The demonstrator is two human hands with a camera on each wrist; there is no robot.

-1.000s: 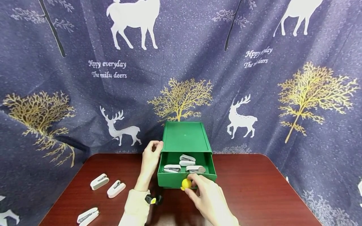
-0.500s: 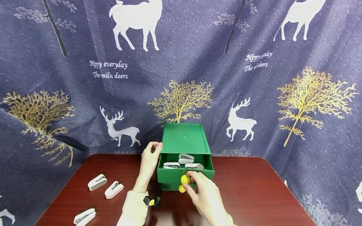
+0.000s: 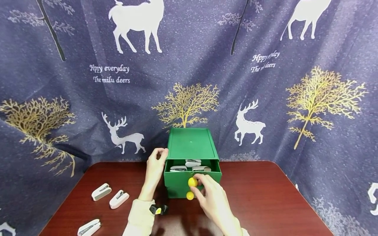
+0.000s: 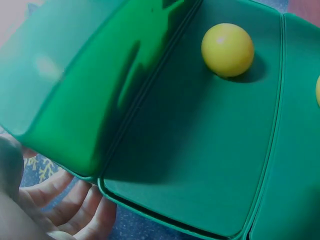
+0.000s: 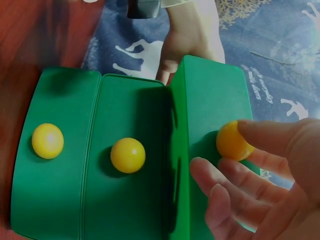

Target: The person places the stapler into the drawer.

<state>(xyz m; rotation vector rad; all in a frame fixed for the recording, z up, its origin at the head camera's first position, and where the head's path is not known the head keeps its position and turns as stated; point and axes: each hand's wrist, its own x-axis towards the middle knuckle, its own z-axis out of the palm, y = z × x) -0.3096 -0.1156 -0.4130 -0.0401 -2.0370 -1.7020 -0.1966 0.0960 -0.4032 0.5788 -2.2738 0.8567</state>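
A green drawer cabinet [image 3: 192, 141] stands at the back of the table, its top drawer [image 3: 175, 179] pulled partway out. Three white staplers [image 3: 193, 163] lie inside that drawer. My right hand [image 3: 215, 198] pinches the drawer's yellow knob [image 5: 231, 142] between thumb and forefinger, the other fingers spread near the drawer front. My left hand [image 3: 155, 165] rests at the cabinet's left side, fingers [image 4: 67, 200] extended against its edge in the left wrist view. Two lower drawers, each with a round yellow knob [image 5: 128, 155], are shut.
Three more white staplers [image 3: 119, 199] lie on the left part of the red-brown table [image 3: 254, 196]. A dark blue cloth [image 3: 206, 65] with deer and trees hangs behind the table. A black device [image 3: 158, 209] is strapped at my left wrist.
The top drawer has slid inward with my right hand on its knob, and the staplers in it have moved back under the cabinet top. My left hand stays at the side.
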